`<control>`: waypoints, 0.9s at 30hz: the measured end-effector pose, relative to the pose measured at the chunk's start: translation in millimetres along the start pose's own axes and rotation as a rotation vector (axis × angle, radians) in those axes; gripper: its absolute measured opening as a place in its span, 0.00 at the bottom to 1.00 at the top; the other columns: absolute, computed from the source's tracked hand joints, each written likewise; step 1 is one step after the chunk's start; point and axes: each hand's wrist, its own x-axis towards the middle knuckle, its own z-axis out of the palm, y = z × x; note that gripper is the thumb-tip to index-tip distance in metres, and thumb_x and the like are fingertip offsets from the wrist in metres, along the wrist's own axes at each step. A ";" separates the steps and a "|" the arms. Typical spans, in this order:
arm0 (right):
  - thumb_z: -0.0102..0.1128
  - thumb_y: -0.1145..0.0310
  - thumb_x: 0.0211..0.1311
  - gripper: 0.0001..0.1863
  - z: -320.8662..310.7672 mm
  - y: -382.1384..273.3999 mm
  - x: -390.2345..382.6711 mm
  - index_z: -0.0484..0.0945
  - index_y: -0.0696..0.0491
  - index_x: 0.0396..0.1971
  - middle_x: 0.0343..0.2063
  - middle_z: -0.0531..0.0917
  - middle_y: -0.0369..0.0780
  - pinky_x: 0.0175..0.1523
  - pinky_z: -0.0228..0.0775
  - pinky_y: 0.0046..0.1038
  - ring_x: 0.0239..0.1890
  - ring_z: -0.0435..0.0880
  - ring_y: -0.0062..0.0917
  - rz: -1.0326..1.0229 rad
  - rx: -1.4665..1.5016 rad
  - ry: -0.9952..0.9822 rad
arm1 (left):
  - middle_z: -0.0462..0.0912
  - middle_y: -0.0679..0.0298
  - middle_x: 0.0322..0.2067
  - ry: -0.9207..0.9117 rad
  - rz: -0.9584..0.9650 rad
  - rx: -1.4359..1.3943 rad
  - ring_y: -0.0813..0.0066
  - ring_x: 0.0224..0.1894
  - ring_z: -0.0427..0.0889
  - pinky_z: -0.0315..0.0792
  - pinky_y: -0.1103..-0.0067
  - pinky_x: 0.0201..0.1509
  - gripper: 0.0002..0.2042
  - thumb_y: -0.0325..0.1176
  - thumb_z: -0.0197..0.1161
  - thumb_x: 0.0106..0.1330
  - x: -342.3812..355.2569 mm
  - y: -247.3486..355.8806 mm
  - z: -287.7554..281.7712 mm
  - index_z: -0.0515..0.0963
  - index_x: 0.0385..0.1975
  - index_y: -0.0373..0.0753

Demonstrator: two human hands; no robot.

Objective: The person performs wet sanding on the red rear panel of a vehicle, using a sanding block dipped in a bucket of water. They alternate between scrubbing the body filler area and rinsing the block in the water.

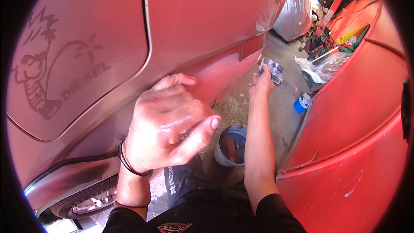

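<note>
My left hand [172, 123] is raised in front of the side of a dull reddish car panel [207, 13]. Its fingers are loosely bent, the thumb stands apart, and a wet streak shines on its back. Nothing shows in it, though some fingertips are hidden. Farther off to the right, my right hand [263, 83] grips a dark, glossy piece of sandpaper [274, 71] between thumb and fingers, clear of the car. Along the lower car side runs a paler, smoothed strip [220, 71]. Between my arms, a bucket [222, 157] of dark liquid stands on the floor.
A red curved body panel [345, 125] closes in on the right. A blue can [303, 102] stands on the floor [282, 116] near it. Crumpled plastic sheeting [330, 67] and a plastic-covered vehicle [294, 13] are farther back. The car's wheel [92, 203] is at lower left.
</note>
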 end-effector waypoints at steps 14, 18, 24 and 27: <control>0.66 0.67 0.66 0.06 15.9 3.9 -41.2 0.82 0.53 0.38 0.31 0.85 0.33 0.27 0.68 0.25 0.26 0.79 0.17 -0.093 -0.173 0.007 | 0.82 0.68 0.18 -0.016 -0.016 0.055 0.70 0.21 0.77 0.74 0.60 0.56 0.05 0.33 0.70 0.55 0.5 -1.4 3.5 0.86 0.24 0.40; 0.65 0.66 0.67 0.07 12.3 12.6 -64.1 0.82 0.52 0.40 0.30 0.85 0.34 0.27 0.67 0.26 0.24 0.79 0.18 -0.034 -0.019 -0.055 | 0.82 0.68 0.19 -0.040 -0.001 0.122 0.71 0.21 0.77 0.74 0.60 0.56 0.07 0.36 0.71 0.56 0.2 2.1 1.1 0.85 0.23 0.40; 0.66 0.65 0.67 0.09 9.6 7.9 -56.9 0.81 0.53 0.43 0.32 0.86 0.34 0.28 0.68 0.25 0.28 0.82 0.17 -0.078 -0.101 -0.040 | 0.82 0.69 0.18 0.020 -0.013 0.098 0.71 0.21 0.78 0.73 0.59 0.57 0.10 0.40 0.72 0.56 3.9 2.4 10.2 0.85 0.22 0.41; 0.65 0.66 0.68 0.10 11.3 8.3 -90.8 0.82 0.53 0.44 0.34 0.87 0.32 0.30 0.68 0.23 0.31 0.83 0.16 -0.061 -0.016 -0.054 | 0.82 0.69 0.18 -0.002 -0.027 0.133 0.71 0.21 0.78 0.73 0.59 0.58 0.09 0.39 0.71 0.56 1.9 1.6 6.5 0.85 0.22 0.40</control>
